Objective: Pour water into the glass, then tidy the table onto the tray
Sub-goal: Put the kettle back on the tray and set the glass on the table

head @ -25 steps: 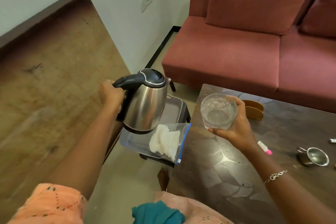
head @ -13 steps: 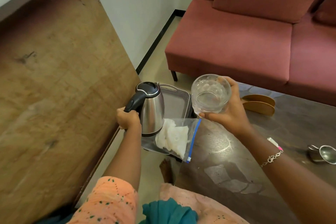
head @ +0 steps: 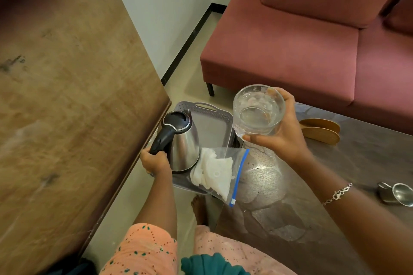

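Now the kettle (head: pixel 183 140) is down on the tray (head: pixel 214 127), left hand (head: pixel 154 161) still gripping its handle, while the right hand (head: pixel 283 138) holds the part-filled glass (head: pixel 259 109) over the table (head: pixel 290 196) edge (pouring looks done, tidying next).

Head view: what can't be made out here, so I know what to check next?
- Base of the kettle: hidden by its own body and the zip bag; cannot tell whether it rests on the tray.
- Kettle contents: lid shut.
- Tray's near end: covered by kettle and bag.
- Strainer: cut off by the right edge.
- Water level in the glass: too faint to tell.
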{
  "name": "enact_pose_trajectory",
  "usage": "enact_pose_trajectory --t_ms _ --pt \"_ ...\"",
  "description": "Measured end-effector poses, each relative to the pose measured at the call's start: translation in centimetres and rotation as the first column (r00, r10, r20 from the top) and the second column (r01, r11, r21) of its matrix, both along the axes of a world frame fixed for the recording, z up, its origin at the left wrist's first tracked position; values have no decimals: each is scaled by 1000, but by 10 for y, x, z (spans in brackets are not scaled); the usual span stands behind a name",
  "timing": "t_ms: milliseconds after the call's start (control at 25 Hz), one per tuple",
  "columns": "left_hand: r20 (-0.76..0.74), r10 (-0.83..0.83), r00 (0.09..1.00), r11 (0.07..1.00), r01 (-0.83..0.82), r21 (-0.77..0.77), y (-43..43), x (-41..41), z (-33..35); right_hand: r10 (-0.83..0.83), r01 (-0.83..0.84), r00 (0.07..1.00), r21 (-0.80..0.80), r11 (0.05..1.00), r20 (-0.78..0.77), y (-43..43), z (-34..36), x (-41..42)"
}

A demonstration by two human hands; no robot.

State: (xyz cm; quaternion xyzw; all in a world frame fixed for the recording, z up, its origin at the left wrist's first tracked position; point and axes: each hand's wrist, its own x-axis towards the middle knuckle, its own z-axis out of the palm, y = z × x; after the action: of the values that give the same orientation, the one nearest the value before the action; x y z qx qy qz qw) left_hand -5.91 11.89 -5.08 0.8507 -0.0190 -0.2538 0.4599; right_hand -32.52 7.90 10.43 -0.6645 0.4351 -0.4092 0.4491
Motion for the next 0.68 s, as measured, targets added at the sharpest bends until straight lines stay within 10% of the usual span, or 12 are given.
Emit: enact_pose_trajectory --t_ms 560,680 --pt "-163 -271 949 963 268 -42 40 9 -17 -16 16 999 0 1000 34 -2 1 -4" --pt "33 -318 947 944 320 -78 32 -3 11 -22 22 999 -10 1000 35 2 0 -11"
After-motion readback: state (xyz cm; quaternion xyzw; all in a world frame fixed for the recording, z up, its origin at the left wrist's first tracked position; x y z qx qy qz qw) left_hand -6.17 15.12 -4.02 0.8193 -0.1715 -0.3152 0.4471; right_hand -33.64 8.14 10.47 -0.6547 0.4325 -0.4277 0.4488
